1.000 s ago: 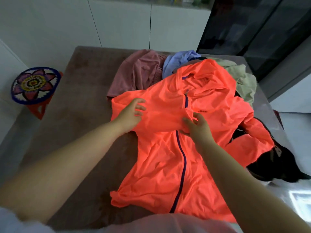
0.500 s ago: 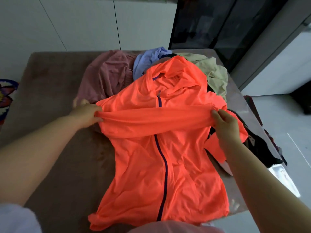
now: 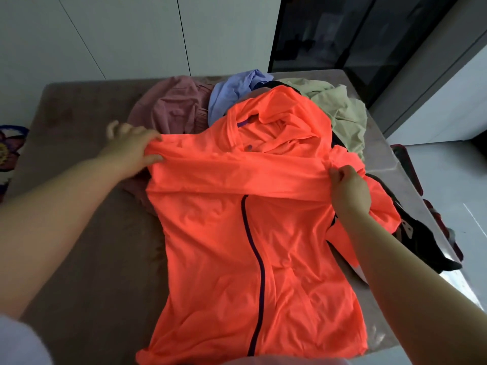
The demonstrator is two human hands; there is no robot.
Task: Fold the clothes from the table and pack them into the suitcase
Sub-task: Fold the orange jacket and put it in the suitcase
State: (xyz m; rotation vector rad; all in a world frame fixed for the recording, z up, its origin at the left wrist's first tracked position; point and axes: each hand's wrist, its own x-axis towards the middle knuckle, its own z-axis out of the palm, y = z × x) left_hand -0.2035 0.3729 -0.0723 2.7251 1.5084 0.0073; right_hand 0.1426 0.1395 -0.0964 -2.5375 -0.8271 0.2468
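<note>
left hand (image 3: 131,151) and right hand (image 3: 347,188) each pinch an end of the orange jacket (image 3: 237,259)'s sleeve, stretched across the chest mid-frame. folding is under way; next, probably lay it flat.

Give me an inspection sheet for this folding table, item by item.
Surface: brown table, partly covered by clothes.
Job's things: orange jacket lies zip-up, one sleeve stretched across its chest; suitcase not clearly seen.
Clutter: pink garment, blue garment, green garment, black garment heaped behind and right.
Hands: left hand and right hand each grip an end of that sleeve.
Cables: nothing seen.
Surroundings: white cupboards, dark glass door, flowered stool at left.
</note>
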